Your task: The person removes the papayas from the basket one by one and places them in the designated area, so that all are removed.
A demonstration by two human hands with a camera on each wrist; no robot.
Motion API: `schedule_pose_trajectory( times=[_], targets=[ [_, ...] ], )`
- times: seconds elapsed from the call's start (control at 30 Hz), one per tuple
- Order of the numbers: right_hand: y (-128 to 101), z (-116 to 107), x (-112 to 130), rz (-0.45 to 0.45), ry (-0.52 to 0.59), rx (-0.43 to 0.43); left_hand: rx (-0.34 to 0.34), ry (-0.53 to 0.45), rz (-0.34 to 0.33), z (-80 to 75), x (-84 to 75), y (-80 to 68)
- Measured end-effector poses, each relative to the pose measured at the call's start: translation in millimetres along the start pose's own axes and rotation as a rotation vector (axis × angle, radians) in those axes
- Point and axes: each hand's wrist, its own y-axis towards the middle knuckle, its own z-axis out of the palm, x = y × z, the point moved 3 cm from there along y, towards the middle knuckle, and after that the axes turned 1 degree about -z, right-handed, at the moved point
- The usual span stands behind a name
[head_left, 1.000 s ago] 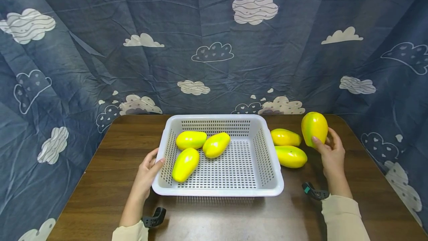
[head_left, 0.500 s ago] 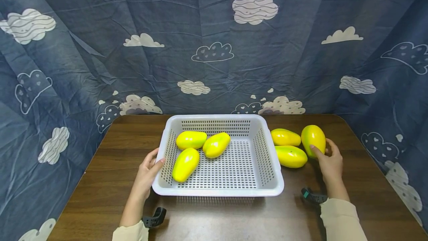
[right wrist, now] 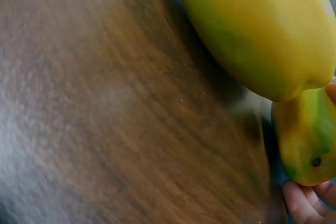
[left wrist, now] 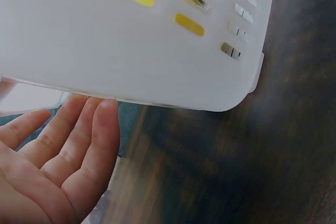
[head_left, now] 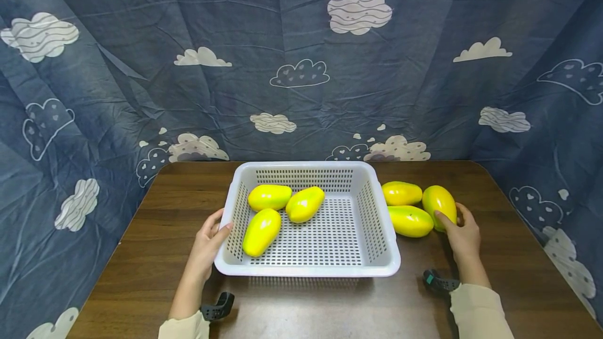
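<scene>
A white slotted plastic basket (head_left: 330, 271) stands on the table, with several yellow-green fruits that look like papayas in and beside it. Three of them, including one papaya (head_left: 261, 232), lie in its left half. At the basket's left rim, my left hand (head_left: 209, 239) grips with the thumb over the edge; the left wrist view has its fingers (left wrist: 105, 135) at the rim. My right hand (head_left: 464, 234) holds a papaya (head_left: 439, 204) low on the right, thumb in front. Fingertips (right wrist: 299, 200) show at that fruit's end in the right wrist view.
Two more papayas lie between the basket and my right hand: a rear papaya (head_left: 401, 193) and a front papaya (head_left: 411, 221). The wooden table (head_left: 155, 224) ends at a blue cloud-print curtain (head_left: 301, 109) behind. Black straps (head_left: 218, 307) sit at my wrists.
My right hand has lowered the papaya from above the table to beside the two others, moving slightly left and nearer. My left hand and the basket have stayed put.
</scene>
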Motion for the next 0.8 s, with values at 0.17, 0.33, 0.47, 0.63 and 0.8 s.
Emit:
schedule_pose_trajectory(
  times=[0.17,0.33,0.47,0.63,0.8],
  targets=[
    [0.6,1.2,-3.2,0.002,0.021,0.004,-0.002,-0.001,0.001,0.1,-0.2,-0.1],
    [0.7,0.3,-3.7,0.0,0.029,0.031,0.003,0.002,0.004,0.3,-1.2,-0.7],
    [1.3,0.2,-3.9,0.003,0.028,0.032,0.006,0.004,0.004,0.6,-1.8,-0.9],
    [2.3,-0.5,-3.4,0.022,0.046,0.005,0.002,-0.001,-0.008,0.6,-1.4,-0.6],
    [2.4,-2.2,-2.4,0.017,0.048,-0.017,0.003,-0.003,-0.003,-0.4,0.5,0.8]
  ],
)
